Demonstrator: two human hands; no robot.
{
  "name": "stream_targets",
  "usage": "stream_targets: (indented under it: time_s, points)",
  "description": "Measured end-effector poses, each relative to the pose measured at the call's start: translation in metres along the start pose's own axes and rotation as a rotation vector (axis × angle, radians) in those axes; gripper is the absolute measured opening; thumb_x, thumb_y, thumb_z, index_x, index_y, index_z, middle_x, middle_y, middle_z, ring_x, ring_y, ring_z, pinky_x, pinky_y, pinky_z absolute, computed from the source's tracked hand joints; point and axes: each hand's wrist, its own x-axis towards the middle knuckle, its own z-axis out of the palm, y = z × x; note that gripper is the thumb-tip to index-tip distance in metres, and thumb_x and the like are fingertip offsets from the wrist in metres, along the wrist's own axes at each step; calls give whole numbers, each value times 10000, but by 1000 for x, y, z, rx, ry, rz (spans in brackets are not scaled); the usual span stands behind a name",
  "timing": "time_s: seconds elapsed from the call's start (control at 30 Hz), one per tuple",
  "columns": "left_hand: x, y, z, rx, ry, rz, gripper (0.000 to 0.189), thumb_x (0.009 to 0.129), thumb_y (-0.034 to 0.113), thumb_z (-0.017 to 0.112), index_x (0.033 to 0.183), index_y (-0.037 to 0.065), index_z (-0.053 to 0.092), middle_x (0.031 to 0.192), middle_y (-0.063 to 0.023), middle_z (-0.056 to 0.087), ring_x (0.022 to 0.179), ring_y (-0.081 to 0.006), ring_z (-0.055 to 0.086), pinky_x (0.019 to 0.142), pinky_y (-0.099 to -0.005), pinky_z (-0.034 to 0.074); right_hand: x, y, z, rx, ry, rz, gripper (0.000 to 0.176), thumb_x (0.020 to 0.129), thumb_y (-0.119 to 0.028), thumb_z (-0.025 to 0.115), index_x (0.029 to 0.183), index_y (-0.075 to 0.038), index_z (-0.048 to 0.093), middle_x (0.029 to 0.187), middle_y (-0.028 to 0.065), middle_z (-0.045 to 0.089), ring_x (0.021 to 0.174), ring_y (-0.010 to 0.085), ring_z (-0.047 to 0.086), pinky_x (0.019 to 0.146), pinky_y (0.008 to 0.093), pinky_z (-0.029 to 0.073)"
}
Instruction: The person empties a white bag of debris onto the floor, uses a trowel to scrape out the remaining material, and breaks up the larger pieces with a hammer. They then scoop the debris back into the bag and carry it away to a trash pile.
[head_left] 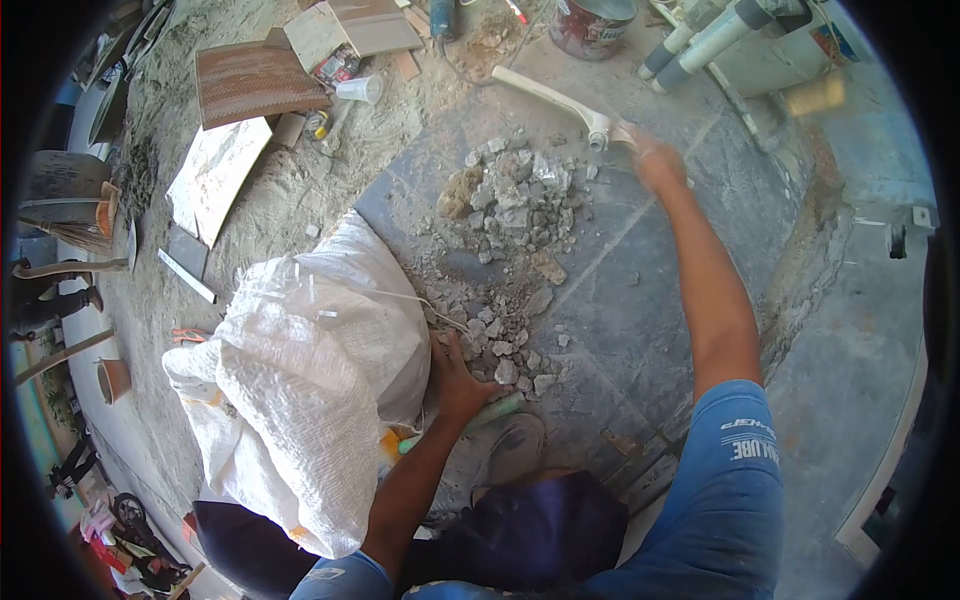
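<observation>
My right hand (655, 160) is stretched far forward and grips the near end of a white pipe piece with an elbow fitting (556, 98), which lies on the grey tiled floor. My left hand (462, 375) rests low beside a bulging white woven sack (310, 370), fingers curled at the sack's edge and among small rubble bits. A pile of broken grey concrete rubble (515, 200) lies on the tiles between the two hands, with more loose chunks (505, 350) trailing toward my left hand.
A paint can (590, 25) stands at the top. White pipes (700, 45) lie at the top right. Tile pieces and boards (255, 85) lie on sandy ground at upper left. A green-handled tool (490, 412) lies near my left hand, beside my shoe (515, 450).
</observation>
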Motion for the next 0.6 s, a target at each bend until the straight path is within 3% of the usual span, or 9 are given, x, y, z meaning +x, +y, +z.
stream_targets:
  time_s: [0.13,0.2,0.37,0.43,0.5,0.6]
  points:
    - [9,-3,0,4,-48,-1,1329,506,404,893,1478,-3,84,1508,-301,-20,1410,-452,55,1146,-464,148,6,-46,20,105,15,-252,519,873,-54,507,1334,-293,499,1146,135,633,1032,345,602,908,429,467]
    - [8,-3,0,-2,-50,3,1313,514,386,893,1475,-9,90,1508,-301,-28,1410,-454,52,1145,-465,150,-12,-50,25,81,-29,-520,502,855,-63,540,1329,-225,507,1154,108,636,1042,343,596,904,429,461]
    - [10,-7,-1,-112,-40,44,1379,472,456,901,1470,-8,69,1503,-315,-18,1412,-454,40,1152,-464,134,-69,-16,27,13,-124,-579,522,840,17,497,1292,-238,553,1179,98,633,1037,294,605,921,416,458]
    - [4,-15,4,-136,-6,82,1405,461,474,900,1468,-11,49,1505,-313,-13,1414,-448,38,1154,-464,130,-77,-13,12,57,-261,-634,508,831,21,518,1270,-229,576,1190,81,632,1057,274,605,934,413,453]
    - [10,-16,3,-154,31,110,1430,449,491,899,1467,-13,29,1506,-311,-8,1416,-443,37,1156,-463,126,-63,-30,2,133,-198,-694,496,837,18,506,1264,-222,585,1220,72,619,1082,270,598,954,388,445]
    - [5,-10,-6,-259,-115,9,1451,453,485,901,1464,-24,-7,1514,-299,-2,1424,-423,31,1157,-466,120,-18,-90,9,267,-62,-679,476,859,-28,456,1280,-222,567,1230,79,611,1088,293,592,956,385,435]
